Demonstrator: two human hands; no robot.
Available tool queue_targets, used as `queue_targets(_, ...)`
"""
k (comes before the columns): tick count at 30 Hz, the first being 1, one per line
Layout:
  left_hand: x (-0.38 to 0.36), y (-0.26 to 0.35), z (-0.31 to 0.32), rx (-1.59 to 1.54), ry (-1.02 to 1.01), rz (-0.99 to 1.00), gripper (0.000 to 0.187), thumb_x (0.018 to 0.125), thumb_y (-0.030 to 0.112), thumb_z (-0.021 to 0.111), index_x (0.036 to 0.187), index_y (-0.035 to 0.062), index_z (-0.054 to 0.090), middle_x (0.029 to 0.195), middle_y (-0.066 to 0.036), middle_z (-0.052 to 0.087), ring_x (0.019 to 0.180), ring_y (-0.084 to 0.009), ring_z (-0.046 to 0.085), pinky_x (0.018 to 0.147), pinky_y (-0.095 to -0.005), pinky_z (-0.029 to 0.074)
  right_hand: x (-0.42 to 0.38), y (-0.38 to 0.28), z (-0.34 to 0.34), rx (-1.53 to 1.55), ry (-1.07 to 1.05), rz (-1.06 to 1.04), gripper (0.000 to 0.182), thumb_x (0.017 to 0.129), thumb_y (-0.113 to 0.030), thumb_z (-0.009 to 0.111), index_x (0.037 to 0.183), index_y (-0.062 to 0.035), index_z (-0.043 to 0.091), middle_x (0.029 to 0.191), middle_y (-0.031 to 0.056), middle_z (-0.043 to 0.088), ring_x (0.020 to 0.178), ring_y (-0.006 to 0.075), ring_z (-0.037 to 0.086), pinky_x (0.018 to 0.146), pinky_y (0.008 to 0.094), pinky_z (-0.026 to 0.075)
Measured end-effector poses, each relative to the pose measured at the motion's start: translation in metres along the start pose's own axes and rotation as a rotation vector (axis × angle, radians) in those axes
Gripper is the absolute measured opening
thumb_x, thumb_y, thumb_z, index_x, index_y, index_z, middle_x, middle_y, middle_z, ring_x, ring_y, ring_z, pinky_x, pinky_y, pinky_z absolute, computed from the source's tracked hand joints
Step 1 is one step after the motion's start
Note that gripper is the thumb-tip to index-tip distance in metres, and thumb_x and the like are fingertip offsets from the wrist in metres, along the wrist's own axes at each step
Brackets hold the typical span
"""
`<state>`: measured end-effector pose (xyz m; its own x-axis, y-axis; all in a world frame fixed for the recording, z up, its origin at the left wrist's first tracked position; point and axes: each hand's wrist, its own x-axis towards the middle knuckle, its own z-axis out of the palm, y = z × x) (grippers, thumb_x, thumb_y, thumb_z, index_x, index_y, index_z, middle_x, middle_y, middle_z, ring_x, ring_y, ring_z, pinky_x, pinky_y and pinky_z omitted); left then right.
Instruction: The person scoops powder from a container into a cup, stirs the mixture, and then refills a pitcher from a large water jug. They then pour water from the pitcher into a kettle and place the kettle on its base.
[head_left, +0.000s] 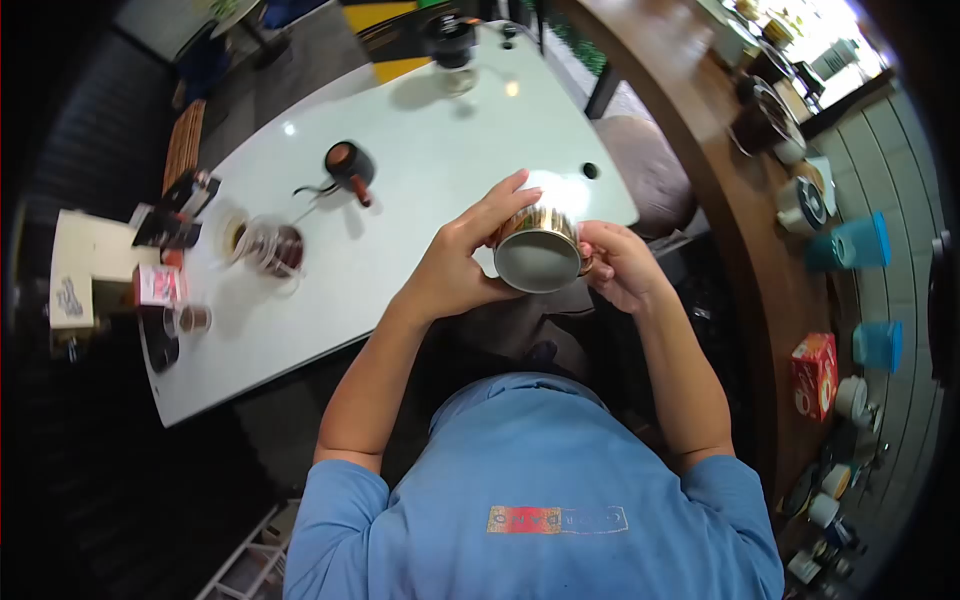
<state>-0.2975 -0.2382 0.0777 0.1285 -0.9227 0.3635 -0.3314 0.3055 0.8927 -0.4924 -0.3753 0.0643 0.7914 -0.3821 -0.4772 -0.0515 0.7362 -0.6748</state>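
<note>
Above the near edge of the white table [420, 240], a mug [540, 262] with a shiny gold-patterned outside and a pale inside is tilted so its mouth faces me. My left hand [475, 240] wraps round the mug's left side, with the thumb under the rim and the fingers over the far side. At the right, my right hand [622, 265] pinches the mug's handle. I see no liquid in the mug.
On the table stand a black gooseneck kettle [347, 165], a glass server [283, 250] with dark liquid, a small cup [193, 319] and a black-topped device [450, 45]. A wooden counter [690, 130] at right bears a red box [815, 375] and blue containers [865, 240].
</note>
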Motion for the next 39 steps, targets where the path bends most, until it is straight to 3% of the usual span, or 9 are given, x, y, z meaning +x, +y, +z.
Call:
queue_targets(5,-0.077,-0.031,-0.072,0.127,0.191,-0.146,0.089,0.054,0.006,0.089,0.136,0.0114,0.055,0.138,-0.010,0.056,0.096,-0.0132,0.068,0.064,-0.0248,0.055,0.063,0.047,0.080,-0.237,-0.019,0.147,0.019,0.096,-0.017,0.059,0.096,0.0020,0.061,0.073,-0.0001,0.060,0.051,0.0049,0.053,0.046,0.0182,0.043)
queue_targets(6,-0.089,-0.031,-0.085,0.128,0.178,-0.228,0.092,0.058,0.006,0.092,0.139,0.0032,0.048,0.136,-0.012,0.055,0.120,-0.0214,0.059,0.101,-0.0352,0.050,0.072,0.053,0.099,-0.337,0.010,0.168,0.020,0.096,-0.017,0.059,0.097,0.0029,0.062,0.074,0.0012,0.061,0.052,0.0065,0.054,0.047,0.0197,0.045)
queue_targets(10,-0.135,-0.044,-0.117,-0.053,0.291,-0.399,0.084,0.063,0.003,0.089,0.137,0.0010,0.048,0.131,-0.009,0.059,0.116,-0.0166,0.059,0.100,-0.0337,0.051,0.111,0.098,0.130,-0.408,0.008,0.221,0.020,0.096,-0.018,0.058,0.097,0.0015,0.059,0.078,0.0077,0.063,0.058,0.0110,0.060,0.053,0.0219,0.051)
queue_targets(11,-0.144,-0.051,-0.121,-0.055,0.306,-0.412,0.084,0.063,0.003,0.089,0.137,0.0010,0.048,0.131,-0.009,0.059,0.116,-0.0166,0.059,0.100,-0.0337,0.051,0.118,0.108,0.134,-0.374,-0.003,0.217,0.019,0.097,-0.019,0.057,0.098,0.0002,0.058,0.079,0.0091,0.063,0.060,0.0118,0.062,0.055,0.0219,0.052)
queue_targets(13,-0.158,-0.066,-0.127,-0.025,0.392,-0.320,0.080,0.062,0.008,0.090,0.133,0.0015,0.052,0.124,-0.011,0.062,0.101,-0.0165,0.067,0.083,-0.0311,0.059,0.126,0.123,0.145,-0.372,-0.009,0.231,0.020,0.098,-0.020,0.055,0.098,-0.0006,0.057,0.079,0.0101,0.063,0.061,0.0129,0.063,0.057,0.0228,0.053)
queue_targets(20,-0.171,-0.079,-0.137,-0.066,0.466,-0.416,0.070,0.070,0.015,0.087,0.129,0.0008,0.054,0.109,-0.009,0.068,0.093,-0.0159,0.069,0.080,-0.0302,0.058,0.146,0.144,0.158,-0.380,-0.007,0.202,0.031,0.101,-0.031,0.047,0.098,-0.0010,0.056,0.078,0.0106,0.061,0.061,0.0157,0.061,0.058,0.0271,0.052)
queue_targets(24,-0.173,-0.084,-0.136,-0.072,0.472,-0.452,0.069,0.069,0.015,0.088,0.129,0.0018,0.054,0.110,-0.008,0.068,0.095,-0.0157,0.069,0.082,-0.0309,0.058,0.155,0.148,0.155,-0.419,-0.006,0.200,0.033,0.101,-0.033,0.047,0.098,-0.0005,0.055,0.075,0.0096,0.061,0.059,0.0155,0.061,0.056,0.0274,0.051)
queue_targets(26,-0.172,-0.085,-0.135,-0.126,0.445,-0.509,0.073,0.071,0.008,0.086,0.133,-0.0024,0.050,0.117,-0.010,0.065,0.104,-0.0169,0.065,0.091,-0.0325,0.054,0.157,0.149,0.155,-0.449,0.011,0.198,0.034,0.101,-0.034,0.046,0.099,-0.0020,0.056,0.076,0.0081,0.061,0.059,0.0136,0.059,0.055,0.0258,0.048)
queue_targets(39,-0.160,-0.094,-0.136,-0.092,0.465,-0.487,0.067,0.070,0.012,0.087,0.128,0.0023,0.055,0.110,-0.007,0.068,0.099,-0.0142,0.067,0.086,-0.0311,0.056,0.174,0.146,0.145,-0.453,0.022,0.198,0.038,0.102,-0.034,0.044,0.100,0.0025,0.055,0.075,0.0106,0.062,0.056,0.0152,0.061,0.049,0.0266,0.046)
